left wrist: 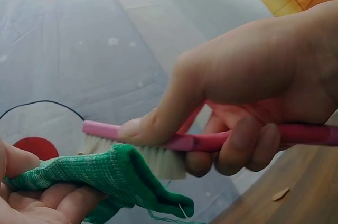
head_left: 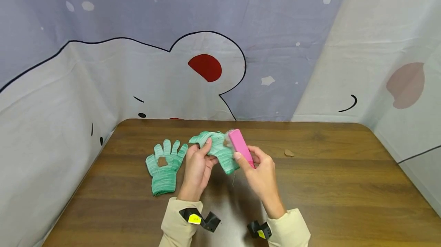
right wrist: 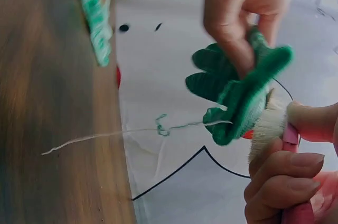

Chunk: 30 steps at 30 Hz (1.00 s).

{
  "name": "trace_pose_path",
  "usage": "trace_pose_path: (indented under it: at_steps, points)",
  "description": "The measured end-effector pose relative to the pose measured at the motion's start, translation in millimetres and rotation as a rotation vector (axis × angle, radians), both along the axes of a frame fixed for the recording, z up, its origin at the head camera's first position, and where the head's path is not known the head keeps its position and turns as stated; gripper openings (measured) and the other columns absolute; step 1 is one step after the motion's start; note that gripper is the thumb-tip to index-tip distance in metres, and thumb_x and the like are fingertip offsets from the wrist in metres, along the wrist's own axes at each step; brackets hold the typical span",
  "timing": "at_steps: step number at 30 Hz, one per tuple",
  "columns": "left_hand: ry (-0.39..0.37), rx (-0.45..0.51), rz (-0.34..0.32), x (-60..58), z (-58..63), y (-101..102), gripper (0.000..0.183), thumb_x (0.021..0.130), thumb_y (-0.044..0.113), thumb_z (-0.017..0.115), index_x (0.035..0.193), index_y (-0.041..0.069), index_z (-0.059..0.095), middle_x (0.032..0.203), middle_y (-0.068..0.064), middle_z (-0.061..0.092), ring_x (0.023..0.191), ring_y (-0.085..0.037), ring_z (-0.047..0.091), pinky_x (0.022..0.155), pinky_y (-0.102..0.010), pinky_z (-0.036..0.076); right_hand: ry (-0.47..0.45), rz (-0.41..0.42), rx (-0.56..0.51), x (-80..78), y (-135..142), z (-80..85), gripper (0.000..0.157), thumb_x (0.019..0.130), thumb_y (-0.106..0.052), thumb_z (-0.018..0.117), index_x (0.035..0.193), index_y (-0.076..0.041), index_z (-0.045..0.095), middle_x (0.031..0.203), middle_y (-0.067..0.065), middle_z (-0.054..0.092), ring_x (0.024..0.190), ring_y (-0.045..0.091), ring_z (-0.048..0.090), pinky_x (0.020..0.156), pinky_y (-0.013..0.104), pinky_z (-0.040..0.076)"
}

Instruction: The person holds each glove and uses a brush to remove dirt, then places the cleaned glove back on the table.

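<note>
My left hand (head_left: 198, 168) pinches a green knitted glove (head_left: 219, 151) above the table, thumb on top and fingers beneath. A pink brush (head_left: 240, 144) with pale bristles (right wrist: 268, 123) is gripped in my right hand (head_left: 260, 174), the thumb lying along its back. In the left wrist view the bristles press against the glove (left wrist: 100, 174) near its cuff. Part of a brown patch on this glove shows beside the bristles in the head view. A loose thread (right wrist: 105, 135) trails from the cuff.
A second green glove (head_left: 164, 180) lies flat to the left, with a brown patch (head_left: 162, 161) on it. To the right, a small brown piece (head_left: 288, 153) rests on the wooden table (head_left: 327, 193). A printed curtain (head_left: 138, 71) hangs behind the table's far edge.
</note>
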State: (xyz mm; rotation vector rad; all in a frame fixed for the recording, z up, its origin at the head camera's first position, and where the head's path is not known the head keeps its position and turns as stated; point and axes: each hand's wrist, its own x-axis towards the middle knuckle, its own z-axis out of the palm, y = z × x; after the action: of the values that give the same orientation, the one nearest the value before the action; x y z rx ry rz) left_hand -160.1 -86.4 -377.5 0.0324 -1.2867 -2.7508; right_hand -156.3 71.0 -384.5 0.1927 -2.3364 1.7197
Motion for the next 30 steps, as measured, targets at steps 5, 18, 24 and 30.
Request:
trace_pose_path:
  at_steps: [5, 18, 24, 30]
  points:
    - [-0.016, 0.002, 0.030, -1.5, 3.3, -6.4, 0.012, 0.097, 0.012, 0.043, 0.102, 0.001, 0.044, 0.087, -0.004, 0.051, 0.071, -0.013, 0.057, 0.069, -0.026, 0.046, -0.083, 0.038, -0.038, -5.6, 7.8, 1.1, 0.035, 0.080, -0.025, 0.072, 0.107, -0.004, 0.064, 0.085, 0.015, 0.068, 0.065, 0.018, 0.064, 0.055, 0.024, 0.049]
    - [0.005, 0.032, -0.023, -4.1, -2.0, -5.4, 0.015, 0.098, 0.016, 0.042, 0.106, 0.003, 0.045, 0.096, -0.002, 0.052, 0.089, -0.013, 0.055, 0.083, -0.027, 0.046, -0.101, 0.096, -0.050, -3.1, 9.4, 6.6, 0.037, 0.081, -0.026, 0.071, 0.111, -0.005, 0.063, 0.087, 0.015, 0.068, 0.057, 0.013, 0.057, 0.048, 0.025, 0.045]
    - [0.022, 0.097, -0.041, -6.2, -5.8, -2.4, 0.016, 0.099, 0.016, 0.041, 0.108, 0.003, 0.044, 0.101, -0.002, 0.052, 0.099, -0.012, 0.054, 0.091, -0.028, 0.043, -0.091, 0.103, -0.034, -3.5, 9.4, 5.9, 0.035, 0.081, -0.026, 0.071, 0.109, -0.007, 0.064, 0.086, 0.013, 0.068, 0.062, 0.015, 0.060, 0.053, 0.026, 0.047]
    - [-0.003, 0.124, -0.055, -6.1, -6.6, -0.9, 0.018, 0.100, 0.018, 0.039, 0.109, 0.004, 0.045, 0.103, -0.002, 0.054, 0.102, -0.012, 0.053, 0.092, -0.027, 0.043, -0.074, 0.116, -0.017, -2.0, 8.8, 7.3, 0.036, 0.080, -0.027, 0.072, 0.110, -0.008, 0.063, 0.085, 0.011, 0.068, 0.064, 0.016, 0.062, 0.055, 0.026, 0.048]
